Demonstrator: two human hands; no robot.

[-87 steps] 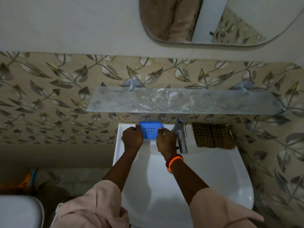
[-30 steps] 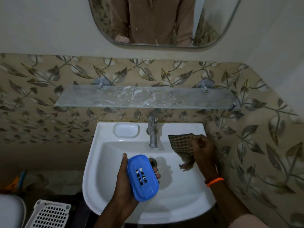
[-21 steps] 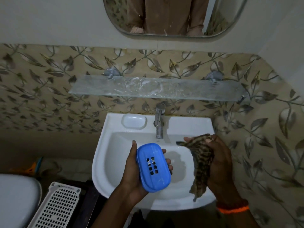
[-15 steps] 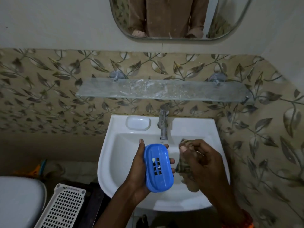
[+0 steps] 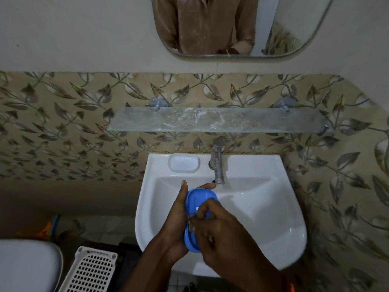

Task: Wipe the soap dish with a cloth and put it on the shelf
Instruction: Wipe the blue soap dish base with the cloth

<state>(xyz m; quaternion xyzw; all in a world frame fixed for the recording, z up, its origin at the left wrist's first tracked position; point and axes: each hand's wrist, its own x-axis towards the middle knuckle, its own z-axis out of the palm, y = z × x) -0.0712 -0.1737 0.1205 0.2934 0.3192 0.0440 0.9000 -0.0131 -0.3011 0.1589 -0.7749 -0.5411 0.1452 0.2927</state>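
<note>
My left hand (image 5: 175, 220) grips the blue soap dish (image 5: 196, 200) over the white sink (image 5: 263, 218), thumb along its left edge and fingertips showing past its top. My right hand (image 5: 219, 230) lies over the dish's face with the checked cloth (image 5: 192, 224) bunched under its fingers; only a small scrap of cloth shows. The glass shelf (image 5: 219, 120) hangs on the wall above the sink with nothing on it.
A metal tap (image 5: 217, 163) stands at the sink's back, beside a moulded soap recess (image 5: 183, 163). A mirror (image 5: 231, 26) hangs above the shelf. A white perforated basket (image 5: 92, 270) and a toilet lid (image 5: 27, 266) sit at the lower left.
My right hand picked the cloth off the sink's rim, bunched it and brought it left onto the dish. My left hand lifted the dish from the recess and holds it over the basin.
</note>
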